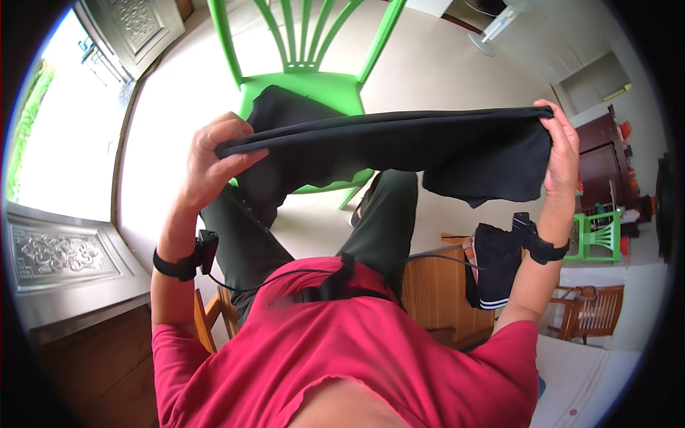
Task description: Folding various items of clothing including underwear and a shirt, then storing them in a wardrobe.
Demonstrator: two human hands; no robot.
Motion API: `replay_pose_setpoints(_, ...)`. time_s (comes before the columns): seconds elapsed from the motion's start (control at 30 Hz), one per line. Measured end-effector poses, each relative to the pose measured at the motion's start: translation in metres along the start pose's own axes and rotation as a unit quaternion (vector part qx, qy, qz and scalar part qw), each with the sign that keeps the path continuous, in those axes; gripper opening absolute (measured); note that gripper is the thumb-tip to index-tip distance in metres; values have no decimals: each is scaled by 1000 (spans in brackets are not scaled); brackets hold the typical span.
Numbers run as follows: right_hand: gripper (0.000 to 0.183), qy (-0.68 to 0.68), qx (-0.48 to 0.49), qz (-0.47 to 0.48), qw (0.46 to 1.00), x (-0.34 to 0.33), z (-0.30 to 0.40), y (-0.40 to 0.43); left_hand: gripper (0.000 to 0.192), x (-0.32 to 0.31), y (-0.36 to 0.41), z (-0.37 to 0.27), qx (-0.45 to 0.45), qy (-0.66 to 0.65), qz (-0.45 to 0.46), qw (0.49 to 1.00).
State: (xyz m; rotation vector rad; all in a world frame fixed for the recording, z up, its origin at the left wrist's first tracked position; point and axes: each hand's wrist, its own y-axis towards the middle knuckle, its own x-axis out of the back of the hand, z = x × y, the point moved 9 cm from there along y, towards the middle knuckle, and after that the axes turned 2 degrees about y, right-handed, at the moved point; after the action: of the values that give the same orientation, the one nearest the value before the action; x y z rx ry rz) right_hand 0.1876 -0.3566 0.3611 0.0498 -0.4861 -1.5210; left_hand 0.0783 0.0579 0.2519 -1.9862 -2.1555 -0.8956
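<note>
A black cloth garment (396,144) is stretched sideways between my two hands, its upper edge folded and nearly straight. My left hand (219,155) pinches one end between thumb and fingers. At the other end, my right hand (559,139) grips the corner, the fingers curled over it. The lower part hangs down loosely in uneven folds. Behind it, black fabric (289,107) lies over the seat of a green plastic chair (326,85); whether it belongs to the same garment I cannot tell.
Beside me at the right, a dark garment with white stripes (497,267) lies on a wooden bench (433,289). An open doorway with an ornate metal door (64,251) is at the left. Further right stand another green chair (602,235) and a wooden chair (594,313). Cables run from my wrist straps.
</note>
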Motion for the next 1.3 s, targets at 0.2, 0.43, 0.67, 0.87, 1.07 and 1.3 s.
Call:
replay_pose_setpoints(0.2, 21, -3, 29, -14, 999, 13, -7, 6, 32, 8, -7, -28, -112, 252, -17, 961)
replay_pose_setpoints(0.43, 21, -161, 1, 33, 986, -15, -55, 46, 21, -4, 57, 24, -133, 410, -76, 899)
replay_pose_setpoints(0.67, 22, -8, 195, -14, 981, -40, 22, 46, 19, 76, 120, 22, -78, 400, -240, 881)
replay_pose_setpoints(0.87, 36, 1, 183, 130, 974, -152, -25, -37, 17, 142, 20, 65, 36, 455, -349, 818)
replay_pose_setpoints(1.07, 27, -72, 94, 314, 942, -293, -144, -136, 16, 131, -177, 210, 403, 504, -244, 723)
replay_pose_setpoints(1.3, 20, -63, 126, 331, 933, -308, -172, -158, 47, 72, -192, 207, 394, 464, -196, 769)
